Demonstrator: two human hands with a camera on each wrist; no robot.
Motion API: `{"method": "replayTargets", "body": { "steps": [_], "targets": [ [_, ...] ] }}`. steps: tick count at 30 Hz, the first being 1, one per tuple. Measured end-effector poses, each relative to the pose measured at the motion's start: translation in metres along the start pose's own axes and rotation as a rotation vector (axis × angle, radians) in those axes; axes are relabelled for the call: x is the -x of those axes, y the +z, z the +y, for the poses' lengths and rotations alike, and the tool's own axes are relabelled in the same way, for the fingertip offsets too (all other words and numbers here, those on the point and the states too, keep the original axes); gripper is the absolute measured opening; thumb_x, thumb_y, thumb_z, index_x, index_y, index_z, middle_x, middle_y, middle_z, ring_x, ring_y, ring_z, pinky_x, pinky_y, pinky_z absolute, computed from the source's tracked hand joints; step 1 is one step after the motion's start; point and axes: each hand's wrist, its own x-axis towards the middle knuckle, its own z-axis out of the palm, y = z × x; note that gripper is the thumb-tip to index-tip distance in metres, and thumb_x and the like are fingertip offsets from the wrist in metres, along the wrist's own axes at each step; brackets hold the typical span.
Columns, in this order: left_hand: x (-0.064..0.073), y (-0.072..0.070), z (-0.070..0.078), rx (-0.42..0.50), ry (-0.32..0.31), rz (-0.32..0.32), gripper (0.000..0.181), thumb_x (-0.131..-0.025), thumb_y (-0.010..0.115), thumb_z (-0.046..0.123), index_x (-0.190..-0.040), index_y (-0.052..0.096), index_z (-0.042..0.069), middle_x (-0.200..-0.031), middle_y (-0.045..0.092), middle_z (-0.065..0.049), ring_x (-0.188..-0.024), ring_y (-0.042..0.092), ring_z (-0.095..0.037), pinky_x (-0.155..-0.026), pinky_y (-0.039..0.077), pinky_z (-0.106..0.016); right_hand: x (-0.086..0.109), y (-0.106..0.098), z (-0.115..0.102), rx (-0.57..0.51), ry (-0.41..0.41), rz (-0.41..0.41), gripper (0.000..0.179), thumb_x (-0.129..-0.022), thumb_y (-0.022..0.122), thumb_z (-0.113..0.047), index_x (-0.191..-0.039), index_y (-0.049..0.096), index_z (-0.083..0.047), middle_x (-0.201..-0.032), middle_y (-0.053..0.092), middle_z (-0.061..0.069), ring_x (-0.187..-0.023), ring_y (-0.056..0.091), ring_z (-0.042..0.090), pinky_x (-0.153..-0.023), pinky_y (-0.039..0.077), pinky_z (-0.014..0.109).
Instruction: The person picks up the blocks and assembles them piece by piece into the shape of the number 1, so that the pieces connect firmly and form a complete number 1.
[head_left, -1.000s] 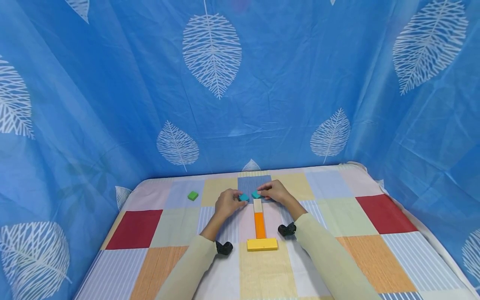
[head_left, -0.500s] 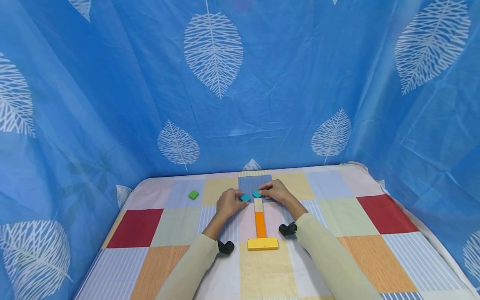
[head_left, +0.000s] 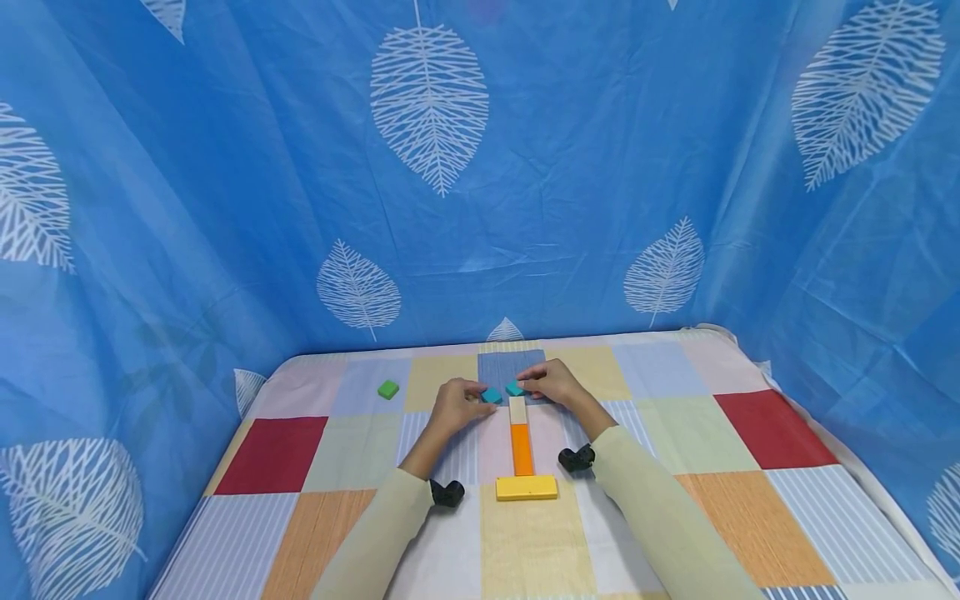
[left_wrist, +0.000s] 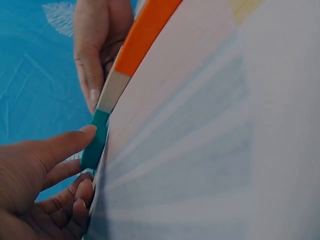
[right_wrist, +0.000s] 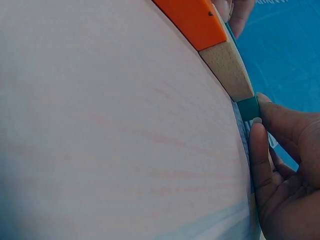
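Observation:
My left hand [head_left: 454, 406] pinches a teal block [head_left: 491, 396] between thumb and fingers, just left of the far end of a row of blocks. In the left wrist view the thumb lies on that teal block [left_wrist: 95, 142]. Opposite, my right hand [head_left: 553, 382] pinches a second teal block [head_left: 514, 388], which sits at the far end of a bare wood block [head_left: 517, 409]. The right wrist view shows this teal block [right_wrist: 248, 109] against the wood. An orange block [head_left: 521, 450] follows toward me, then a yellow block [head_left: 527, 488] lying crosswise.
A green block [head_left: 387, 389] lies apart at the back left of the patchwork cloth [head_left: 352, 450]. Behind the table hangs a blue curtain [head_left: 525, 250] with white leaf prints. Black wrist-worn devices [head_left: 447, 493] sit at both cuffs.
The left hand and its teal block have shifted very slightly right, closer to the row's end. The right hand stays nearly still, and the whole view has drifted a little.

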Motion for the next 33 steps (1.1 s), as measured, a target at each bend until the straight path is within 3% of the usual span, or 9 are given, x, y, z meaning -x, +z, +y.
{"method": "replayTargets", "body": {
  "steps": [10, 20, 33],
  "targets": [
    [0.0, -0.003, -0.008, 0.069, -0.05, 0.009, 0.027, -0.081, 0.087, 0.015, -0.103, 0.079, 0.001, -0.095, 0.076, -0.009, -0.08, 0.062, -0.018, -0.074, 0.055, -0.035, 0.001, 0.001, -0.001, 0.004, 0.012, 0.001, 0.022, -0.095, 0.074, -0.018, -0.111, 0.078, -0.004, -0.102, 0.073, 0.009, -0.074, 0.064, 0.013, -0.07, 0.057, 0.026],
    [-0.001, 0.0, -0.001, 0.045, -0.064, 0.038, 0.026, -0.08, 0.087, 0.013, -0.102, 0.079, 0.001, -0.094, 0.076, -0.009, -0.083, 0.065, -0.02, -0.078, 0.057, -0.036, 0.0, 0.001, 0.0, 0.008, 0.003, 0.004, 0.022, -0.095, 0.073, -0.016, -0.111, 0.077, -0.002, -0.104, 0.073, 0.011, -0.073, 0.064, 0.013, -0.07, 0.057, 0.026],
    [-0.005, 0.006, 0.005, -0.049, -0.067, 0.052, 0.024, -0.078, 0.089, 0.019, -0.096, 0.081, 0.005, -0.087, 0.076, -0.004, -0.078, 0.062, -0.017, -0.071, 0.053, -0.034, 0.001, 0.002, -0.001, 0.0, 0.01, 0.011, 0.022, -0.095, 0.074, -0.018, -0.11, 0.078, -0.003, -0.1, 0.073, 0.008, -0.072, 0.063, 0.013, -0.069, 0.057, 0.026]
  ]
}}
